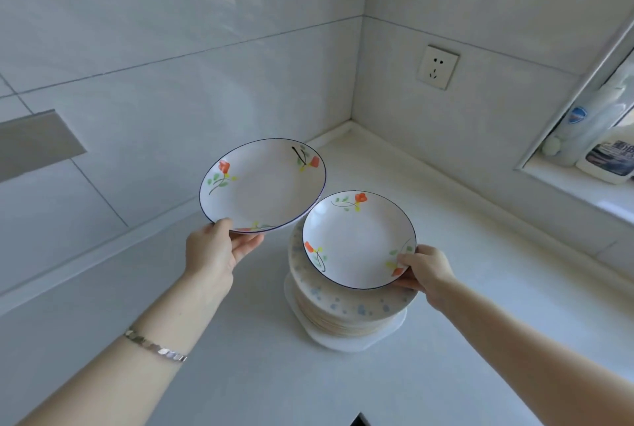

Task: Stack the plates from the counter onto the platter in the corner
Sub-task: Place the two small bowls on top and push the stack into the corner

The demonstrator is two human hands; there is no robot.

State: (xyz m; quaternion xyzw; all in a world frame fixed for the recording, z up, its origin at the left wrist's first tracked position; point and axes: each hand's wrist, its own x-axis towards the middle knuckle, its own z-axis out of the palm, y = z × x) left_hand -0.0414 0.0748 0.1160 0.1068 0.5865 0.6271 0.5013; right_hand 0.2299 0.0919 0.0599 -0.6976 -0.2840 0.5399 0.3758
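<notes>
The left hand (pixel 214 250) has its grip clenched on the near rim of a floral plate (pixel 262 185), held tilted above the bench (pixel 240 374). The right hand (pixel 427 269) grasps a second floral plate (pixel 358 238) by its right rim, over the stack of speckled plates (pixel 343 309) on the white platter (pixel 343 343) near the corner.

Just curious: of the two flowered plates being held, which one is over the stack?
The white flowered plate in the right hand, is over the speckled stack; the left hand's plate is off beside it.

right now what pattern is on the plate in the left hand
White with orange flowers, green leaves, thin dark-blue rim; head view.
</notes>
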